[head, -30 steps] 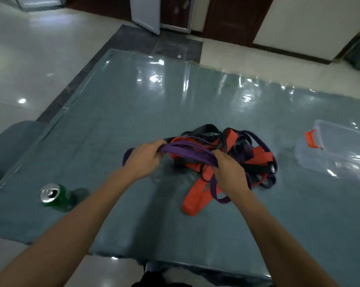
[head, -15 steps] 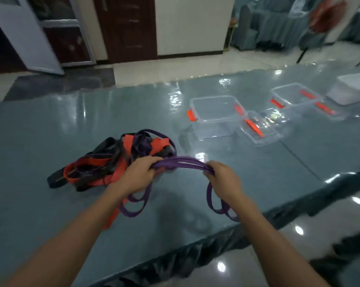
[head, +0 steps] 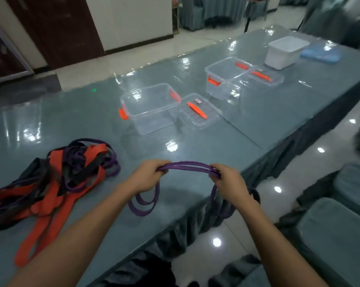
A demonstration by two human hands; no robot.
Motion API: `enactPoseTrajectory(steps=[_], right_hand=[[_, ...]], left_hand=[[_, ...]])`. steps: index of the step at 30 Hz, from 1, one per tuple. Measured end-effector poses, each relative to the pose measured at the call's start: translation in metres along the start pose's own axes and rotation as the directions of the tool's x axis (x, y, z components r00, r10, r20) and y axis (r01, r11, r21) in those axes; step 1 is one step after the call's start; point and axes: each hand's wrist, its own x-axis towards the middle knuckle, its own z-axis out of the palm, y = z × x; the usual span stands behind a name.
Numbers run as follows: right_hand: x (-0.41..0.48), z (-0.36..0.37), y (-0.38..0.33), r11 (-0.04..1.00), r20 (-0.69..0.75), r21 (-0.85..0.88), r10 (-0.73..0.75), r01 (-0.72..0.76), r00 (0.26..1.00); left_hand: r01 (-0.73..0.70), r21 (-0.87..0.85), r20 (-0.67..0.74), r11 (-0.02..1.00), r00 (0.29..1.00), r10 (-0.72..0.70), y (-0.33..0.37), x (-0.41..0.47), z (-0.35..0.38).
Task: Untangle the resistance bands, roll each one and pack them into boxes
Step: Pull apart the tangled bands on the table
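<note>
Above the table (head: 71, 112) edge, the left hand (head: 148, 176) and right hand (head: 228, 181) each grip the folded purple band (head: 188, 165), arched between them. At 9 o'clock lies the tangled pile (head: 57, 175); at 12, an open box (head: 150, 106).

Two bare arms come in from the bottom edge of the view: the left forearm (head: 75, 245) and right forearm (head: 264, 235) are uncovered along all their visible length. The left hand (head: 146, 177) and right hand (head: 228, 183) are bare too. Between the arms, low down, shows black clothing (head: 152, 270), too dark to make out
</note>
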Motion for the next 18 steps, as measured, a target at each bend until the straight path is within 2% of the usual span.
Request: enactPoseTrajectory(steps=[6,11,18], right_hand=[[0.045,-0.004,0.025,0.998,0.095,-0.064,0.017,-0.011,0.995],[0.114,-0.007,0.025,0.989,0.167,-0.147,0.025,0.0,0.986],[0.216,-0.016,-0.002,0.969,0.279,-0.181,-0.111,0.166,0.954]], left_hand=[[0.013,-0.029,-0.001,1.0,1.0,-0.013,-0.014,0.055,0.018],[0.105,-0.163,-0.047,0.981,0.992,-0.114,-0.043,0.098,0.019],[0.202,-0.32,-0.128,0.926,0.959,-0.253,-0.091,0.142,-0.014]])
